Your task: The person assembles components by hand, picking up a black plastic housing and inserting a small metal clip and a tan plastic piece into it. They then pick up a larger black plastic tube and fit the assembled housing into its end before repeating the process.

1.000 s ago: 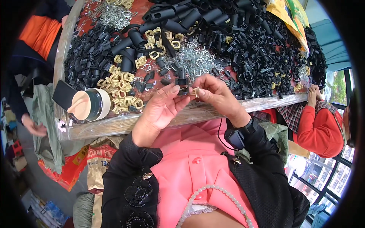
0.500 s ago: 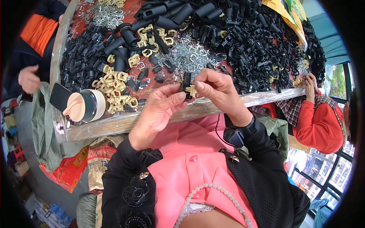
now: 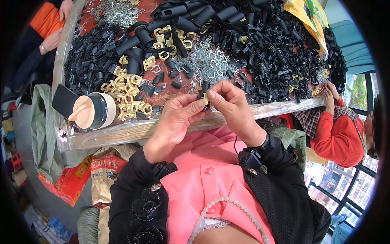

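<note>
Heaped black, gold and silver fittings covered the red table (image 3: 154, 91). Just above its near edge, the left hand (image 3: 175, 122) pinched a black clip (image 3: 204, 90); at three o'clock, touching, the right hand (image 3: 230, 105) pinched a gold piece (image 3: 206, 99) against it.

I log: long wooden worktable (image 3: 134, 131), plastic-wrapped edge, across the upper frame; grey floor (image 3: 24, 134) at left; metal-framed windows (image 3: 349, 191) at lower right, daylight entering; green sack (image 3: 44, 134) hanging at left; printed sacks (image 3: 101, 171) beneath the table
</note>
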The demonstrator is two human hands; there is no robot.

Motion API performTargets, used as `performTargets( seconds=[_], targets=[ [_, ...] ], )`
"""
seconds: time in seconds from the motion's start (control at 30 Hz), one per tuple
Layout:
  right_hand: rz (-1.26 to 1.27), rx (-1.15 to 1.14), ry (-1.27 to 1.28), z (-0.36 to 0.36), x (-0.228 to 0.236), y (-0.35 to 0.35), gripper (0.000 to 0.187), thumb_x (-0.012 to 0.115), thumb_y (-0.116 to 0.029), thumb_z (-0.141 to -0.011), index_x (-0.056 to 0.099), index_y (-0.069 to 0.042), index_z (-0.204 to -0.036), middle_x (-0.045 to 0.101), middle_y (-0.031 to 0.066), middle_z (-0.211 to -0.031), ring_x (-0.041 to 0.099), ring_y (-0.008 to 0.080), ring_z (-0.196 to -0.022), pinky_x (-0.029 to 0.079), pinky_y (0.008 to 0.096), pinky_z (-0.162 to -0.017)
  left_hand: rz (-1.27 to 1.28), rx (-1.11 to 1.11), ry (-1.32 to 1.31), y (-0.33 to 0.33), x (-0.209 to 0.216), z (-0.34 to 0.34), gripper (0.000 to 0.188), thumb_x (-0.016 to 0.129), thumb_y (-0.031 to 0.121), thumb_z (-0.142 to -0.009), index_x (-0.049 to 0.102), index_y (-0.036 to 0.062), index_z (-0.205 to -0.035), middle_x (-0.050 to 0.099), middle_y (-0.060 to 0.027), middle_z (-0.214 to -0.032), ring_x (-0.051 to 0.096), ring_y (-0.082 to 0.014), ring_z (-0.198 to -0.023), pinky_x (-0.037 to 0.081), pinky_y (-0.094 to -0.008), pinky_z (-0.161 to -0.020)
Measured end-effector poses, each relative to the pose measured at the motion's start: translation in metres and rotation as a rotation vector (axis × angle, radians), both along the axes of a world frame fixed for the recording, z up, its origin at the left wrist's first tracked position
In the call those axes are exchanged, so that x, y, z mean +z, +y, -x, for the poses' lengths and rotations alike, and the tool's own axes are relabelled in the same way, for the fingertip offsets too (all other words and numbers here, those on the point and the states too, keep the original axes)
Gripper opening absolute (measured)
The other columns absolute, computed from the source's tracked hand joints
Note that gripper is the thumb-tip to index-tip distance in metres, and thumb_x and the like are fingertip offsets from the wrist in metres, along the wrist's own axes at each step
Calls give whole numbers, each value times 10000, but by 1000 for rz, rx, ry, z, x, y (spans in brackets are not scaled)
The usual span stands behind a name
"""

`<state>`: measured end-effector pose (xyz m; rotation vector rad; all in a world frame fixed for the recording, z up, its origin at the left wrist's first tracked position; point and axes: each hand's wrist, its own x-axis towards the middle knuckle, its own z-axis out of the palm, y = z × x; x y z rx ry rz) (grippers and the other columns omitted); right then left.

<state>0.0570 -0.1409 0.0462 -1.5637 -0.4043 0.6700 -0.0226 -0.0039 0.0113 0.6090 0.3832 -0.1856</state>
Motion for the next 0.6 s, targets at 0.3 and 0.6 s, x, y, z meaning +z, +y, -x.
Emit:
performTargets(
  seconds=[0.3, 0.6],
  targets=[
    [-7, 9, -79, -22, -7, 0, 112, 591, -81, -792, 521, 2, -819, 482, -20, -690, 445, 41, -609, 368, 177, -528, 32, -5, 7, 4, 5, -11, 195, 578, 99, -794, 569, -32, -938, 606, -75, -856, 605, -144, -738, 499, -236, -678],
    [573, 94, -899, -76, 1, -36, 130, 569, -77, -753, 555, -4, -860, 522, 119, -748, 525, 236, -604, 405, 271, -542, -84, 211, -27, 25, -1, 2, 263, 559, 169, -797, 533, -39, -955, 580, -95, -867, 590, -167, -782, 492, -255, -715]
  ],
)
